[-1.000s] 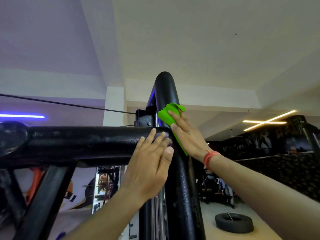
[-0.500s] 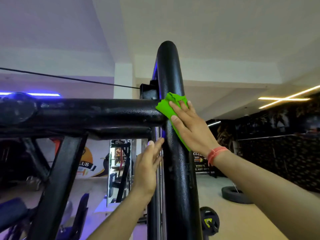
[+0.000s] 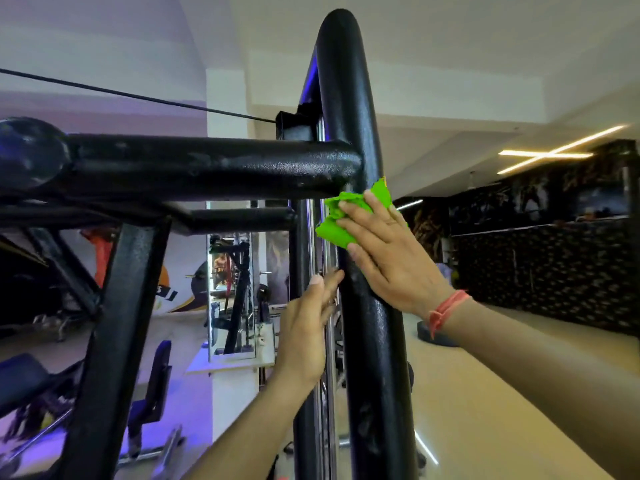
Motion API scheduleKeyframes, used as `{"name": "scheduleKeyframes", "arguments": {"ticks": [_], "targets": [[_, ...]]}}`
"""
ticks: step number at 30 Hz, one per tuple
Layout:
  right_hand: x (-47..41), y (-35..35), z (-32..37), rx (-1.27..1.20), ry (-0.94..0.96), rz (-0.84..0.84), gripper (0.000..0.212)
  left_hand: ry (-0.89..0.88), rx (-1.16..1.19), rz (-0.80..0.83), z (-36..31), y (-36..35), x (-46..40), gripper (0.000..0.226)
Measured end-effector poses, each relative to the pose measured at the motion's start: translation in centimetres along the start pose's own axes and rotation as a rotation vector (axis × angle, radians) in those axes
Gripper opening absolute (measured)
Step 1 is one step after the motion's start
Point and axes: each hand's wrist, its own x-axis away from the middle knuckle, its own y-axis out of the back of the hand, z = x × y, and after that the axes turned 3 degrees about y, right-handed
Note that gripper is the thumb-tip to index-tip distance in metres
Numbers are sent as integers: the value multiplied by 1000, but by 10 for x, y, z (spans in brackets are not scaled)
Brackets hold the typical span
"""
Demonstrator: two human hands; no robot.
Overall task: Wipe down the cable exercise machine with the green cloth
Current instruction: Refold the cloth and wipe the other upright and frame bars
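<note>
The cable machine's thick black upright post rises through the middle of the head view, and a black crossbar joins it from the left. My right hand presses the crumpled green cloth flat against the post, just under the joint with the crossbar. My left hand is lower, left of the post, with its fingers apart and fingertips close to the post's edge and the chrome guide rods. It holds nothing. A thin black cable runs in from the upper left to a bracket on the post.
A slanted black frame strut stands at the lower left. Behind it are a blue padded seat, a mirror and other gym equipment. A dark patterned wall lines the right, with tan floor below it.
My right hand has slid the cloth down the post from above the crossbar joint to just below it. My left hand left the crossbar and dropped beside the post. The camera tilted downward.
</note>
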Motion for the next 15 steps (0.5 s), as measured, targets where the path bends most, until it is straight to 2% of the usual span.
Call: {"name": "scheduleKeyframes", "arguments": {"ticks": [4,9,13,15], "targets": [[-11,9,-6,46,37,38,48,12,-5,61,5,9,6,37],[1,-1,22,-58,-153,-54,44,19,7,76,12,16,8,38],[29,6,31,56,-64,117,43,45,29,92,18,21,11,36],[12,11,19,102,-96,85,44,70,102,87,21,20,13,36]]}}
